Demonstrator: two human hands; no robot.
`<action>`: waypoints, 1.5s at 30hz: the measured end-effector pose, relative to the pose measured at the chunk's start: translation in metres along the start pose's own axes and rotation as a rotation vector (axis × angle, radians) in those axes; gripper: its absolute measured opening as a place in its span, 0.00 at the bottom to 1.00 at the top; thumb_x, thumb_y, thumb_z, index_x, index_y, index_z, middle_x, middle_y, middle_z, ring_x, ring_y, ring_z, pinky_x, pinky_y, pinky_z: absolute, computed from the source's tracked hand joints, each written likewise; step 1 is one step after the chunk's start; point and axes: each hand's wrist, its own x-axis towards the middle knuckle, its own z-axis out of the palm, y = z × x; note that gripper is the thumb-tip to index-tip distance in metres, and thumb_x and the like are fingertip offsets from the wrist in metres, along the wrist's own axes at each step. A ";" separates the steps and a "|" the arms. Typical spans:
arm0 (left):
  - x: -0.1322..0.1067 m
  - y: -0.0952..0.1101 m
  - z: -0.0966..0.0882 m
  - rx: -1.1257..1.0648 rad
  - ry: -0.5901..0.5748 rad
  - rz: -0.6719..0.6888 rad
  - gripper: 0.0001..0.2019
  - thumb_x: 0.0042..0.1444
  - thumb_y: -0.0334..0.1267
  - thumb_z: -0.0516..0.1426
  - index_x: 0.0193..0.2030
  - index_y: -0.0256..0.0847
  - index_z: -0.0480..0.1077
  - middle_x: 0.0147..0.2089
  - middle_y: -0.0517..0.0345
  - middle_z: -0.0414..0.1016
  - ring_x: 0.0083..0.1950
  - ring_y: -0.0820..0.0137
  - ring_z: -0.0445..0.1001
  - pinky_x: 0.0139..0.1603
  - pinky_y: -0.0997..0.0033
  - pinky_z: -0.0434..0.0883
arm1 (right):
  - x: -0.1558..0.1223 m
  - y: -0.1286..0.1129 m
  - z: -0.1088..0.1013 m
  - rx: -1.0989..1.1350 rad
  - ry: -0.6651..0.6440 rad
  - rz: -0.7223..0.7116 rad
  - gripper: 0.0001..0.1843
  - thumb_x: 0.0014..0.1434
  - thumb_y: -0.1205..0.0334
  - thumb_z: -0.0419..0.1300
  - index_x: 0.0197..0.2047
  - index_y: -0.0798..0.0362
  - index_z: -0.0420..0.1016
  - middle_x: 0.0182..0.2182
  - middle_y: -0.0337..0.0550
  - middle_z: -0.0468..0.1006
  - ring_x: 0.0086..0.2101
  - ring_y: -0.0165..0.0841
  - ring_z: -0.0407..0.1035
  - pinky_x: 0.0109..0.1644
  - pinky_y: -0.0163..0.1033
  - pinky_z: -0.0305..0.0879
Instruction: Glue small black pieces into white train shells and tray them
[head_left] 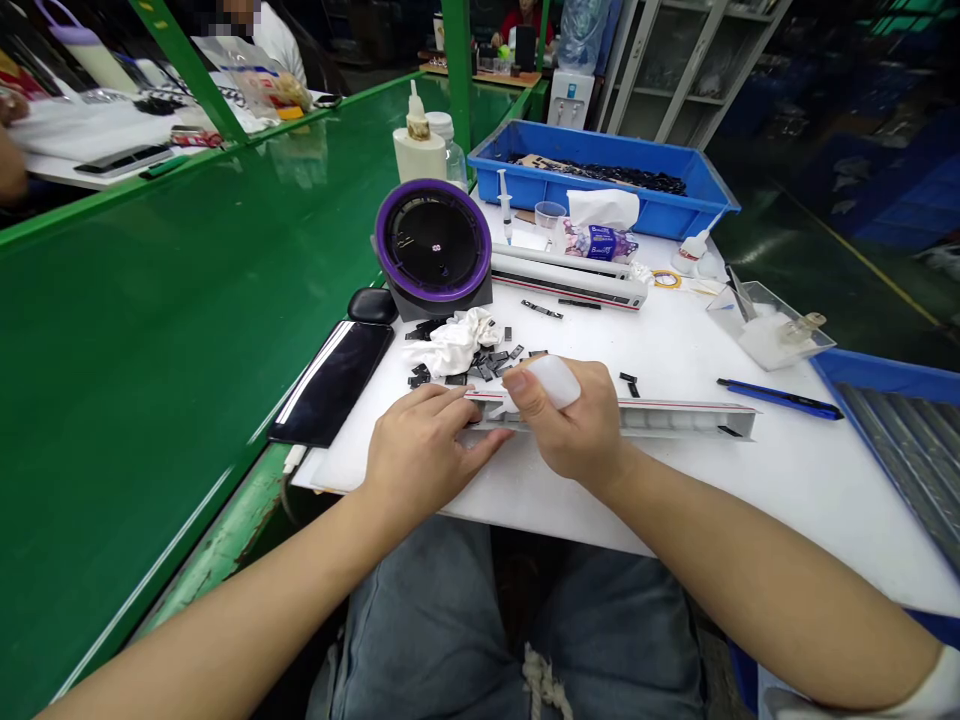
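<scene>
A long white plastic strip (pixel 675 417) with a red line lies across the white table (pixel 750 480) in front of me. My left hand (pixel 424 450) rests on the strip's left end, fingers bent and pressing it down. My right hand (pixel 574 425) is closed round a small white bottle (pixel 553 381) held over the strip. A pile of small black parts (pixel 491 362) and a crumpled white cloth (pixel 457 342) lie just behind my hands.
A purple-ringed round fan (pixel 433 245) stands behind, a black phone (pixel 334 380) lies at the left, a second white strip (pixel 570 280) further back. Blue bin (pixel 600 180), tissue pack (pixel 600 240), blue pen (pixel 780 398), clear tray (pixel 769 325). Green conveyor (pixel 150 330) on the left.
</scene>
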 end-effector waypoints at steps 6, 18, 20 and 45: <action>0.000 -0.002 0.001 -0.006 -0.017 -0.006 0.16 0.60 0.51 0.59 0.29 0.42 0.72 0.30 0.58 0.79 0.40 0.61 0.77 0.38 0.62 0.74 | 0.000 0.001 0.000 0.017 -0.010 0.012 0.21 0.66 0.52 0.56 0.23 0.53 0.70 0.19 0.38 0.71 0.22 0.27 0.64 0.28 0.35 0.60; 0.002 0.000 -0.001 0.006 -0.024 -0.017 0.16 0.60 0.51 0.59 0.28 0.42 0.71 0.29 0.58 0.78 0.39 0.62 0.77 0.37 0.63 0.72 | 0.001 0.001 -0.001 0.046 -0.030 0.047 0.22 0.66 0.51 0.56 0.23 0.52 0.67 0.20 0.37 0.69 0.23 0.27 0.63 0.29 0.35 0.59; 0.002 0.001 -0.001 0.013 -0.021 -0.014 0.16 0.60 0.51 0.59 0.28 0.42 0.71 0.30 0.58 0.78 0.39 0.62 0.77 0.37 0.63 0.73 | 0.002 0.000 -0.001 0.059 -0.027 0.036 0.22 0.66 0.52 0.56 0.22 0.52 0.65 0.19 0.36 0.66 0.22 0.26 0.60 0.28 0.35 0.57; 0.000 0.000 0.000 0.024 0.005 -0.012 0.15 0.59 0.51 0.59 0.29 0.42 0.71 0.30 0.58 0.79 0.39 0.62 0.77 0.36 0.64 0.73 | 0.004 -0.002 -0.003 0.071 -0.033 0.047 0.23 0.65 0.52 0.56 0.21 0.52 0.61 0.18 0.35 0.62 0.21 0.25 0.57 0.27 0.35 0.54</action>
